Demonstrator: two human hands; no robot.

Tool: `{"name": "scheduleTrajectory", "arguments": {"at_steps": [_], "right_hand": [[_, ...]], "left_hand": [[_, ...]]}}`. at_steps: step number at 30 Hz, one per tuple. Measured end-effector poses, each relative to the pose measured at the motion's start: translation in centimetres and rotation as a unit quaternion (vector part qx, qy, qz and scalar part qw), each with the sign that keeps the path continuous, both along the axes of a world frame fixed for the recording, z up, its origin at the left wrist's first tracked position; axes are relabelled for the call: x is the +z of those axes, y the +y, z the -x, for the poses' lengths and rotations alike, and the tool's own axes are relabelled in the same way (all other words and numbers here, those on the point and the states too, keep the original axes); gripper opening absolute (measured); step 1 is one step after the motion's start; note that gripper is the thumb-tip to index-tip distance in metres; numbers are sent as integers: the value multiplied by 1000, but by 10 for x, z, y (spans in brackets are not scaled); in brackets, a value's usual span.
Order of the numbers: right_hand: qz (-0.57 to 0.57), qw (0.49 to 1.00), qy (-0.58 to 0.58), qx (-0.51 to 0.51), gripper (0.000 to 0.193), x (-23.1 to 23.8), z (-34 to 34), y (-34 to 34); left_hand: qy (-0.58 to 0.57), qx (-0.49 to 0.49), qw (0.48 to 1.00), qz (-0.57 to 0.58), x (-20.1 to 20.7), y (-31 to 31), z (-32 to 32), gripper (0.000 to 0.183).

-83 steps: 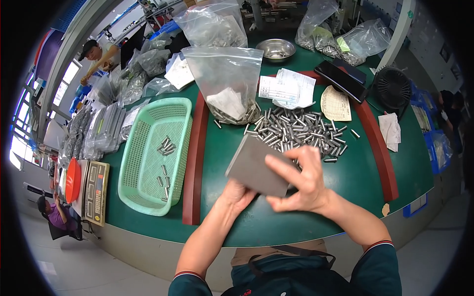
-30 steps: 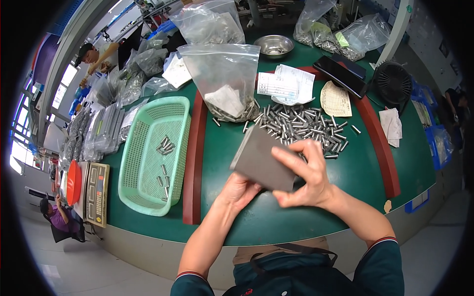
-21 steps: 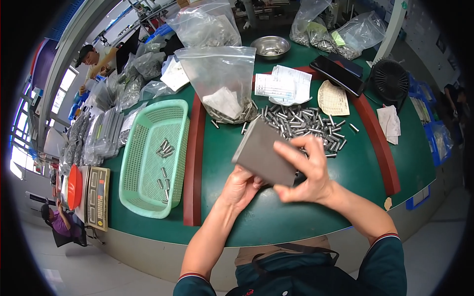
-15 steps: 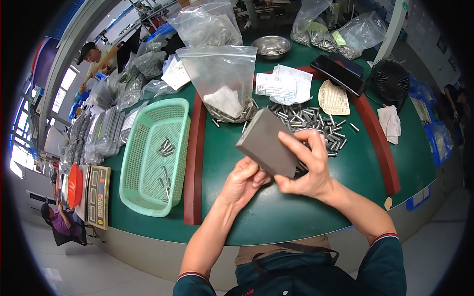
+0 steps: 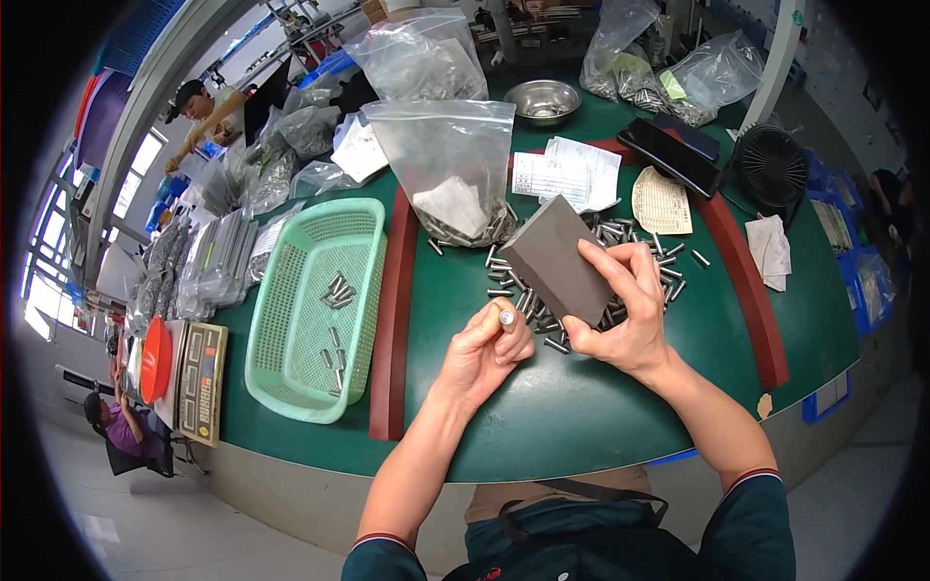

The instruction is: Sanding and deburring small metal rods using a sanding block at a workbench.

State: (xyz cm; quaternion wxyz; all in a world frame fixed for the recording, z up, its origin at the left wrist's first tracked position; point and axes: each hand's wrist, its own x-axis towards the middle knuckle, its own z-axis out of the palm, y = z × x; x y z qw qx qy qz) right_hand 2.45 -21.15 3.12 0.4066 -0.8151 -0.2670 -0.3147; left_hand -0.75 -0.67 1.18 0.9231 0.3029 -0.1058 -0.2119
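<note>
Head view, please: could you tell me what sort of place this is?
Probably a small-parts workshop bench: a pile of metal pins on the green table, a green basket holding a few pins, and a weighing scale.

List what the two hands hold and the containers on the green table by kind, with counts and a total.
Small metal pin, pinched in the left hand: 1
Grey block, gripped by the right hand: 1
Green plastic basket: 1
Metal bowl: 1
Total: 4
The loose pins on the table are too many to count.
</note>
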Motion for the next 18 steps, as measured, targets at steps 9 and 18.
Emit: {"name": "scheduleTrajectory", "arguments": {"at_steps": [9,18], "right_hand": [[49,987,-52,145,74,7,21,11],[25,996,-61,64,76,3,13,17]], "left_hand": [[197,137,966,-92,-1,-10,11,43],[-14,-70,992,104,-35,14,1,36]]}}
